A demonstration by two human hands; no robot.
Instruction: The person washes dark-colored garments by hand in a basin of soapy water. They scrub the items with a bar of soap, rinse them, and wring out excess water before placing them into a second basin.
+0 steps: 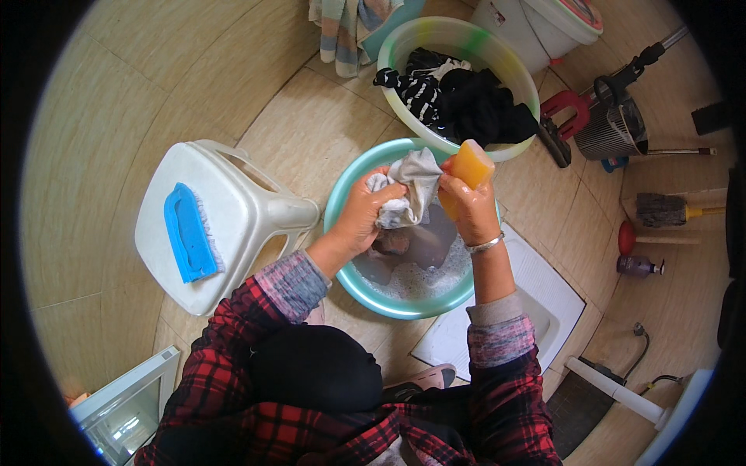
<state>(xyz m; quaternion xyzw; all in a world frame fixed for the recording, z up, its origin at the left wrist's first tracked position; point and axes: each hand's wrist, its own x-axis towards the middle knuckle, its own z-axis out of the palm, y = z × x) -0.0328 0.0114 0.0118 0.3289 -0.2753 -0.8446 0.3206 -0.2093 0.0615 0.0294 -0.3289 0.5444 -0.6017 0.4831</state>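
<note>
Above a turquoise plastic basin (341,201) of soapy water, my left hand (362,209) grips a wet, crumpled whitish cloth (414,180). My right hand (471,209) holds an orange bar of laundry soap (473,166) upright in the palm, while its thumb and fingertips pinch the cloth's right edge. The cloth is stretched between both hands, clear of the water. Foam (434,279) covers the near part of the cloudy water. A brownish submerged item (393,242) shows below the cloth; its kind is unclear.
A larger tub (387,52) of dark clothes touches the basin's far side. Left stands a white plastic stool (245,215) bearing a blue scrubbing brush (189,233). A white squat toilet (565,297) lies right. A lidded bucket (513,35), mop and plunger (627,237) line the wall.
</note>
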